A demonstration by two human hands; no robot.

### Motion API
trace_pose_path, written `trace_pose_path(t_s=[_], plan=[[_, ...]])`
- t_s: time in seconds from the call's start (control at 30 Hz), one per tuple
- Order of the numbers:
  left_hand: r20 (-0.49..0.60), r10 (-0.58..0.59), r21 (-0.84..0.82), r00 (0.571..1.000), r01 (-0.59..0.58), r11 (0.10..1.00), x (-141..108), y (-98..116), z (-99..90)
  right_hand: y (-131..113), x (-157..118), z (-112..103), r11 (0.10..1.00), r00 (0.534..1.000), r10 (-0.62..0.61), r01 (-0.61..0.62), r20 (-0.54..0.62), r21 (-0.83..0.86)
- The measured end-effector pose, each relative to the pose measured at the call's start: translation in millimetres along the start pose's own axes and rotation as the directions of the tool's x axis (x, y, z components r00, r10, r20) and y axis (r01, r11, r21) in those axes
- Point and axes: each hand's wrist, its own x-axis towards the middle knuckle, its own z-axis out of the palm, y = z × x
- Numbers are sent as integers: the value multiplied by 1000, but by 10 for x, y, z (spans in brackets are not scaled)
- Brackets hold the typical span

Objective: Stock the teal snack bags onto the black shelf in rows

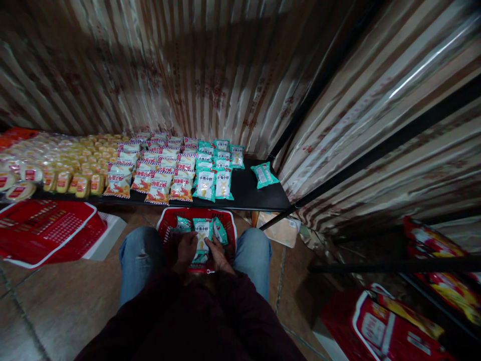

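Note:
A teal and white snack packet (203, 229) is held upright between my two hands, over a red basket (232, 228) between my knees. My left hand (187, 249) grips its left side, and my right hand (217, 253) has the thumb against its right side. Other teal packets (220, 230) lie in the basket around it. On the black shelf (255, 195) beyond, teal packets (205, 184) stand in rows beside white and orange packets (158, 186). One teal packet (264, 174) lies apart at the shelf's right end.
Small wrapped cakes (82, 185) cover the shelf's left part. A red basket (48, 230) sits on the floor at left, another (338, 321) at lower right. A black pole (361, 155) slants across the right, before a pleated curtain (210, 65). Cardboard (280, 229) lies under the shelf.

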Motion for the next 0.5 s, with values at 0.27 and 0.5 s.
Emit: trace_pose_path(t_s=[0.27, 0.5], plan=[[8, -38, -140, 999, 38, 989, -45, 17, 92, -5, 32, -56, 994, 991, -103, 105, 87, -23], [119, -121, -346, 986, 155, 925, -49, 130, 31, 48, 103, -60, 997, 990, -74, 74, 120, 7]])
